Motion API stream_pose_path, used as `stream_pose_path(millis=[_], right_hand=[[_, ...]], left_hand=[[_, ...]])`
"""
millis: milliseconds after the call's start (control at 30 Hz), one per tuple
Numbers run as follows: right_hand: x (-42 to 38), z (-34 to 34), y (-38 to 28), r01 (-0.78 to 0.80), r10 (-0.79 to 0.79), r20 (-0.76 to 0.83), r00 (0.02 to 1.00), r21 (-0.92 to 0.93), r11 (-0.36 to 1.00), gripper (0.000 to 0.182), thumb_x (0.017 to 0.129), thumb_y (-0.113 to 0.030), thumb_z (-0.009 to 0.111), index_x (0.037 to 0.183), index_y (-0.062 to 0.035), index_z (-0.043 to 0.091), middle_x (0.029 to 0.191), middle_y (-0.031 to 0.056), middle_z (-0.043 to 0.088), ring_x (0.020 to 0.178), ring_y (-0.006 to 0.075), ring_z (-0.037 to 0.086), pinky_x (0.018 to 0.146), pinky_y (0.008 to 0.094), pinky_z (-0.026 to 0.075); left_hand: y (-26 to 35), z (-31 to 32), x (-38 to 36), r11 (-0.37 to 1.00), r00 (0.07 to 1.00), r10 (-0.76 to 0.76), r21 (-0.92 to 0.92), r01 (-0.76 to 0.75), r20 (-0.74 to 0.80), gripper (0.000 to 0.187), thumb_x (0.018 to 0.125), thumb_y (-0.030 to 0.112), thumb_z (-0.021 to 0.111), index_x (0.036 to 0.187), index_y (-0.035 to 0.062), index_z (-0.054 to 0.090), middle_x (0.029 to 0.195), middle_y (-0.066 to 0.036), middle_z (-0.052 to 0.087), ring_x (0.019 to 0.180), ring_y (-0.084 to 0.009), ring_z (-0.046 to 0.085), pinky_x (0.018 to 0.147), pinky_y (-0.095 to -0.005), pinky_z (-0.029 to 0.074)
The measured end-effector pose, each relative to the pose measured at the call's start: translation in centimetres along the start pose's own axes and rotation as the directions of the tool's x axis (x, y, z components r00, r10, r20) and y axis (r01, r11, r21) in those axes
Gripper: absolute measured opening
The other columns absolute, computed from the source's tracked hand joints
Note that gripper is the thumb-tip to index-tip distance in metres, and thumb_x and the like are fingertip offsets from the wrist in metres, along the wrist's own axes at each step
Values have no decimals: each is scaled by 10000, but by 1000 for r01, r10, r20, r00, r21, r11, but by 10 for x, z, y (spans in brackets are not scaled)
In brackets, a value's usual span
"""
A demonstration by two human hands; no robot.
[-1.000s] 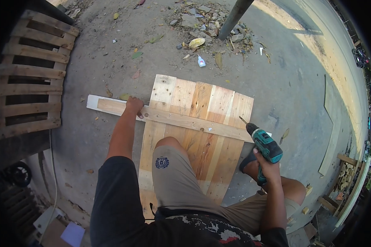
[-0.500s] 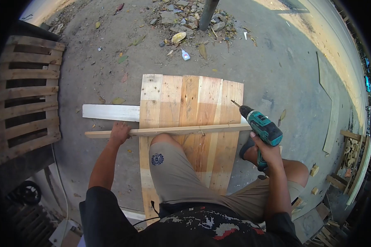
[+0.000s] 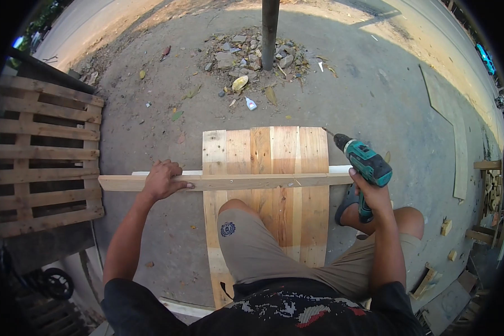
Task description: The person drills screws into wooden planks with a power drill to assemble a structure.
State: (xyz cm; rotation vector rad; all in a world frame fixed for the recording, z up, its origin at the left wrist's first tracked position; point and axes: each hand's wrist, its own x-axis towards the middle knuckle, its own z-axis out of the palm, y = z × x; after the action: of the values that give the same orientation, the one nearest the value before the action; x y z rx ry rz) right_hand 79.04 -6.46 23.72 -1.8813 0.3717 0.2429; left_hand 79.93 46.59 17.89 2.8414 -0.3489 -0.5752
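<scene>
A long wooden batten [image 3: 246, 182] lies crosswise over a panel of joined planks [image 3: 266, 224]. My left hand [image 3: 165, 180] is closed around the batten left of the panel, thumb along its near face. My right hand [image 3: 371, 193] grips the handle of a teal and black cordless drill [image 3: 367, 161], whose bit points up and left near the panel's far right corner, apart from the batten. A white board [image 3: 341, 169] runs beneath the panel and sticks out at both sides, partly hidden by the batten. My knee rests over the panel.
A slatted pallet [image 3: 56, 151] stands at the left, near the batten's end. Ahead are a pole [image 3: 269, 36], rubble [image 3: 235, 59] and a small white bottle [image 3: 251, 103]. Wood blocks [image 3: 446, 227] and a long thin board [image 3: 459, 151] lie at the right.
The batten has shifted away from me and leftward, and now lines up over the white board. My left hand has moved with it. The drill stays in my right hand; the view has tilted upward.
</scene>
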Motion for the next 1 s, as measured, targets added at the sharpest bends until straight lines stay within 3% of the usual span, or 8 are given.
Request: stream_pose_path(millis=[200, 333, 367, 533, 600, 733, 867, 1000], right_hand=[[-12, -39, -18, 93, -80, -129, 988, 95, 991, 243, 863, -207, 763, 1012, -44, 659, 769, -21, 615, 559, 63, 515, 503, 235, 424], [-53, -107, -57, 206, -184, -331, 926, 31, 978, 263, 854, -242, 778, 1008, -59, 669, 765, -27, 617, 566, 63, 511, 511, 246, 434], [-71, -128, -67, 236, -221, -406, 887, -13, 972, 280, 849, -273, 782, 999, -63, 673, 753, -27, 615, 570, 65, 515, 515, 247, 440], [-162, -230, -75, 303, -386, -654, 650, -243, 921, 341, 831, -371, 789, 963, -71, 693, 699, -23, 606, 579, 72, 541, 531, 250, 465], [-202, -257, -65, 366, -439, -700, 564, -265, 892, 351, 826, -390, 790, 951, -75, 699, 684, -22, 603, 577, 74, 548, 535, 249, 471], [-285, -277, -29, 338, -355, -808, 470, -207, 918, 334, 828, -354, 794, 976, -73, 689, 701, -22, 609, 568, 72, 543, 528, 246, 466], [-358, -265, 1, 365, -233, -884, 405, -77, 928, 295, 844, -292, 776, 998, -61, 676, 705, -16, 604, 557, 75, 540, 526, 243, 462], [-380, -260, 7, 490, -127, -913, 387, 86, 867, 297, 869, -284, 735, 1003, -27, 671, 672, 11, 591, 556, 86, 565, 545, 230, 481]], left_hand=[[32, -10, -45, 1000, 1000, -20, 19, 20, 14, 440, 701, 491, 799, 741, 72, 669, 746, -57, 599, 822, -253, 553, 825, -409, 375], [63, -25, -101, 999, 996, -41, -10, 41, -78, 393, 681, 381, 828, 685, 59, 603, 712, -70, 578, 762, -286, 534, 784, -415, 367], [63, -21, -117, 997, 982, -37, -79, 23, -183, 384, 661, 328, 844, 678, 52, 577, 711, -81, 575, 763, -290, 540, 773, -422, 366], [86, -5, -149, 989, 943, -79, -141, 35, -324, 339, 669, 195, 842, 686, 27, 548, 691, -116, 546, 687, -319, 510, 648, -437, 381], [95, 11, -131, 997, 903, 0, -65, -31, -430, 329, 689, 175, 830, 684, 16, 542, 677, -124, 533, 647, -315, 488, 608, -436, 375], [145, 6, -58, 977, 853, 141, -69, -202, -503, 343, 729, 184, 814, 679, -2, 531, 649, -118, 499, 600, -279, 448, 574, -416, 367], [241, -16, 23, 896, 863, 265, -220, -385, -431, 393, 777, 238, 811, 682, -14, 524, 642, -98, 457, 611, -239, 430, 580, -386, 376], [356, -10, 72, 783, 737, 501, -126, -609, -454, 420, 788, 262, 805, 673, -26, 522, 626, -108, 468, 583, -249, 430, 564, -377, 371]])
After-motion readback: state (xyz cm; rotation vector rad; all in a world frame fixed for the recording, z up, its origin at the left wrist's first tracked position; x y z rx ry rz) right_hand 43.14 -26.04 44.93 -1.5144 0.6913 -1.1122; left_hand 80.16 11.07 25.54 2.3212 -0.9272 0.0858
